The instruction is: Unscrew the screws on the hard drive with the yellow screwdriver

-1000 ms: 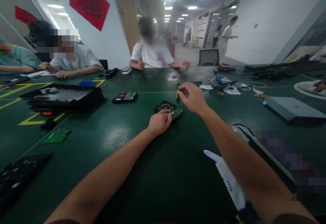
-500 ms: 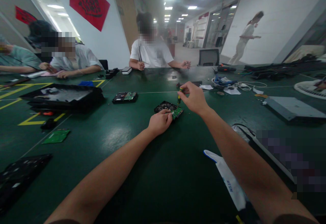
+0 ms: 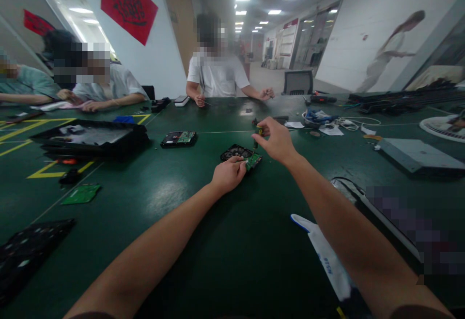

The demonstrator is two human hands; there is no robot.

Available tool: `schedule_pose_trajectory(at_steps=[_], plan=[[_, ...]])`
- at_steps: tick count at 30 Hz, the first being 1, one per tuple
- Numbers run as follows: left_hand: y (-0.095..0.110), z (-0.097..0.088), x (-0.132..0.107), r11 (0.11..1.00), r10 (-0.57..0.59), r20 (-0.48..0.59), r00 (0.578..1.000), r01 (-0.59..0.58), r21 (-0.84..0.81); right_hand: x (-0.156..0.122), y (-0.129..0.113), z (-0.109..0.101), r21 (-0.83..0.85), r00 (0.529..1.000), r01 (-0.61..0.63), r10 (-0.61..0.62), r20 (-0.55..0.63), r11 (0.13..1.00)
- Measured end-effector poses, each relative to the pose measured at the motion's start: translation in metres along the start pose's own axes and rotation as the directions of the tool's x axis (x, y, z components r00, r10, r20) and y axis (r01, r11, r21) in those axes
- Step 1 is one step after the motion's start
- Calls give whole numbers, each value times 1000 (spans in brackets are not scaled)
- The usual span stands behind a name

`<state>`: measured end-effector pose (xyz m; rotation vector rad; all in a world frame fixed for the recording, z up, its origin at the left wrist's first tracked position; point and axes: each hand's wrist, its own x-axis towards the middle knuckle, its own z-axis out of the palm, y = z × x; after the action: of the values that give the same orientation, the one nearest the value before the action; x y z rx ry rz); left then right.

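Note:
A hard drive [image 3: 236, 151] with a black casing and an exposed green circuit board [image 3: 255, 160] lies on the dark green table in front of me. My left hand [image 3: 229, 171] grips its near edge, fingers closed over the casing and board. Above the board's right side, my right hand [image 3: 274, 137] pinches the handle of a small yellow-and-black screwdriver [image 3: 256, 140], held upright with its tip down at the board. Whether the tip sits in a screw is too small to tell.
Left of the drive lies another hard drive [image 3: 178, 138]; beyond it stands a black tray [image 3: 90, 147]. A loose green circuit board [image 3: 80, 193] is nearer me. A grey metal box [image 3: 421, 155] and a white glove [image 3: 327, 261] lie to the right. Across the table sits a person [image 3: 218, 74].
The screwdriver's handle appears turned slightly in my right fingers. My left hand stays on the hard drive. In the background a walking person has moved right.

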<state>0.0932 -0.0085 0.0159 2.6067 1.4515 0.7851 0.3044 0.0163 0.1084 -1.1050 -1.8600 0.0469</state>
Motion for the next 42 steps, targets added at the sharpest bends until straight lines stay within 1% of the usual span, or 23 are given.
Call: schedule_pose_trajectory(at_steps=[3, 5, 8, 13, 17, 20, 27, 32, 38, 42], plan=[[0, 1, 0, 1000, -3, -7, 1000, 3, 6, 0, 0, -1, -22, 998, 55, -55, 0, 998], [0, 1, 0, 1000, -4, -7, 1000, 4, 6, 1, -1, -2, -40, 998, 70, -70, 3, 997], [-1, 0, 0, 1000, 5, -2, 1000, -5, -2, 0, -3, -2, -41, 999, 42, -42, -4, 998], [0, 0, 0, 1000, 6, -7, 1000, -6, -4, 0, -3, 0, 6, 999, -19, 19, -38, 1000], [0, -1, 0, 1000, -11, 0, 1000, 11, -6, 0, -3, 0, -10, 1000, -3, 3, -9, 1000], [1, -1, 0, 1000, -16, 4, 1000, 16, 0, -1, -5, 0, -22, 1000, 9, -10, -9, 1000], [0, 0, 0, 1000, -12, 7, 1000, 12, -3, -1, -5, 0, 28, 999, -31, 31, -28, 999], [0, 0, 0, 1000, -8, 1, 1000, 8, 7, 1, -7, -4, -18, 1000, 0, 0, -4, 1000], [1, 0, 0, 1000, -2, -5, 1000, 2, 2, 0, -13, -4, 15, 1000, 16, -16, -15, 1000], [1, 0, 0, 1000, -10, -7, 1000, 10, 5, 1, -12, -5, -13, 998, 65, -65, 1, 998]])
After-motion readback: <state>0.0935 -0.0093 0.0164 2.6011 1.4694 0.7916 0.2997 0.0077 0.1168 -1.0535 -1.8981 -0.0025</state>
